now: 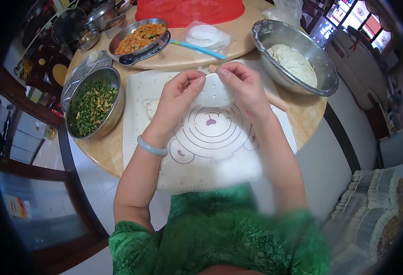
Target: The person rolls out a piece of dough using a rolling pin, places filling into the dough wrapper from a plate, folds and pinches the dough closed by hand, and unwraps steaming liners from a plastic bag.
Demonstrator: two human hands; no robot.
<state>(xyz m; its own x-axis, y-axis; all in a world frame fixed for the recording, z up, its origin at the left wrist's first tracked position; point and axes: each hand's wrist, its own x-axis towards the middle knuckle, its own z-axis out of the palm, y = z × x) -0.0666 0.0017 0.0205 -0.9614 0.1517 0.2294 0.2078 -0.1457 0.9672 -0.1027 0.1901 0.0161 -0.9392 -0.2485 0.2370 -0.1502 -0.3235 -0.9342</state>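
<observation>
Between my two hands, a thin white steamer paper (214,94) with small punched holes is held up over the mat. My left hand (183,94) pinches its left edge between thumb and fingers. My right hand (243,87) pinches the upper right edge the same way. Under them lies a white silicone kneading mat (206,172) printed with rings and a bear face. A piece of white dough (152,108) rests on the mat, partly hidden by my left wrist. A wooden rolling pin (277,101) runs behind my right hand, its middle covered.
At left stands a metal bowl of chopped green filling (93,107). Farther back are a pan of orange-red filling (141,39), a packet of round papers (206,35), a blue-handled tool (201,49) and a red cover (190,11). A large dough bowl (320,85) is at right.
</observation>
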